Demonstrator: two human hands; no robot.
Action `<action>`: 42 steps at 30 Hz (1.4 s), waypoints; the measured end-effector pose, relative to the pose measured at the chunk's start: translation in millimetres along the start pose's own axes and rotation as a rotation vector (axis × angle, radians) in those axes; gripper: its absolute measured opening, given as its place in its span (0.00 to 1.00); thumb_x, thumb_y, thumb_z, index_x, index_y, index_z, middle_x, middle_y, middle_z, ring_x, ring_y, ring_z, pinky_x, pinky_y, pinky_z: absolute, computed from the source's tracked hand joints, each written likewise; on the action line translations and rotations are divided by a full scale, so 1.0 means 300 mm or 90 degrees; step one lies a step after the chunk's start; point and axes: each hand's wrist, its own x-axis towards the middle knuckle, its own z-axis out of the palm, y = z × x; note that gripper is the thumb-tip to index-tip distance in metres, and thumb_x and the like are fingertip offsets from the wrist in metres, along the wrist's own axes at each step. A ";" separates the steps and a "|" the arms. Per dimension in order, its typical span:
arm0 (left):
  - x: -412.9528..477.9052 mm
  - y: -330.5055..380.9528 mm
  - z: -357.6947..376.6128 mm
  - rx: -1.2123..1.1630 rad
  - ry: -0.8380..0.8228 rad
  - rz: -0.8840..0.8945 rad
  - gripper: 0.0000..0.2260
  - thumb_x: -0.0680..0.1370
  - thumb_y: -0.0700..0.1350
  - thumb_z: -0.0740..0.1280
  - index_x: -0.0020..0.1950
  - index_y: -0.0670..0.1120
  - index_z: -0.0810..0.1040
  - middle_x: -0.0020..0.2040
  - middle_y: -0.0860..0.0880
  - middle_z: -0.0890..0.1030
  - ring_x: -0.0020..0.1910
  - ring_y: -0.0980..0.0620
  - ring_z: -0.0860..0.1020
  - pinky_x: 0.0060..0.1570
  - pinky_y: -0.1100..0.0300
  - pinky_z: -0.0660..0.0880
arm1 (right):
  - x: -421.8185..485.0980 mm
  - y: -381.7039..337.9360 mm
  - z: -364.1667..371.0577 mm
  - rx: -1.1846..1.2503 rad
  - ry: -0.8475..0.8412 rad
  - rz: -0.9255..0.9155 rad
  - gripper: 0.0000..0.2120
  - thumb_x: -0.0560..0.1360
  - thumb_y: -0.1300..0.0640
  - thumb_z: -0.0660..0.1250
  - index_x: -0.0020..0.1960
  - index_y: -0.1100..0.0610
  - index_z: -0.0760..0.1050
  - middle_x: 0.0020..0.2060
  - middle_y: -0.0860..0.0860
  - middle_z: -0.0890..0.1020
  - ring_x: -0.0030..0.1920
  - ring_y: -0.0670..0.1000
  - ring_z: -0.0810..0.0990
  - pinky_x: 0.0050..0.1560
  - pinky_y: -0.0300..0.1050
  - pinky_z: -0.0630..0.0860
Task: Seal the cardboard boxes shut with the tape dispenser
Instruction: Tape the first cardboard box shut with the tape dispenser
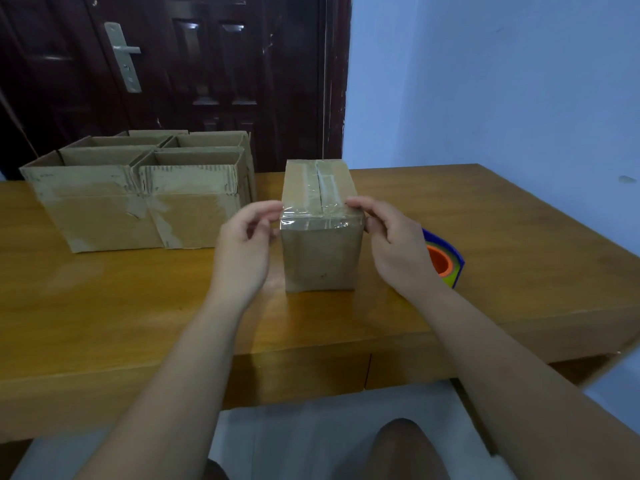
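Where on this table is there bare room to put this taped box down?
Bare wood lies right of the tape dispenser out to the edge of the table, and in the near-left strip between the open boxes and the front edge. Crowded: the far left, and around the taped box.

You've got matt brown cardboard on the closed box, glossy wrinkled clear tape on top; table smooth varnished wood; tape dispenser shiny plastic; open boxes rough corrugated edges.

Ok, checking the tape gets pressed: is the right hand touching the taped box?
Touching. Head view: the right hand grips the taped box at its near top corner.
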 end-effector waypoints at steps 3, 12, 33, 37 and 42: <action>0.009 -0.014 -0.015 0.002 -0.052 0.036 0.16 0.80 0.38 0.61 0.54 0.59 0.78 0.56 0.55 0.80 0.57 0.58 0.76 0.61 0.56 0.73 | 0.016 0.009 -0.013 0.022 -0.013 0.011 0.17 0.81 0.65 0.56 0.65 0.53 0.75 0.54 0.38 0.78 0.58 0.37 0.76 0.60 0.35 0.73; 0.031 -0.060 -0.028 0.014 -0.166 0.100 0.12 0.82 0.43 0.58 0.56 0.60 0.73 0.60 0.52 0.71 0.53 0.55 0.73 0.48 0.69 0.71 | 0.032 0.031 -0.043 0.163 -0.069 0.071 0.15 0.81 0.63 0.58 0.61 0.51 0.78 0.56 0.45 0.81 0.60 0.44 0.78 0.62 0.51 0.76; 0.043 -0.098 0.005 0.180 -0.071 0.280 0.13 0.79 0.44 0.55 0.61 0.48 0.72 0.64 0.58 0.70 0.65 0.58 0.66 0.65 0.54 0.66 | 0.026 0.054 -0.046 0.281 -0.092 0.053 0.16 0.79 0.68 0.61 0.59 0.52 0.77 0.58 0.48 0.81 0.62 0.46 0.77 0.64 0.49 0.74; 0.046 -0.097 0.012 0.203 -0.049 0.303 0.13 0.78 0.44 0.56 0.59 0.43 0.74 0.61 0.56 0.70 0.61 0.61 0.66 0.61 0.58 0.65 | 0.019 0.053 -0.037 0.256 -0.077 0.043 0.15 0.77 0.67 0.64 0.60 0.53 0.77 0.59 0.47 0.81 0.63 0.45 0.76 0.65 0.46 0.73; 0.053 -0.104 0.022 0.218 -0.041 0.348 0.16 0.77 0.46 0.55 0.58 0.39 0.74 0.60 0.52 0.72 0.61 0.60 0.67 0.62 0.67 0.62 | 0.011 0.041 -0.023 0.258 -0.040 0.038 0.14 0.77 0.67 0.65 0.58 0.52 0.77 0.57 0.46 0.81 0.61 0.43 0.77 0.62 0.43 0.75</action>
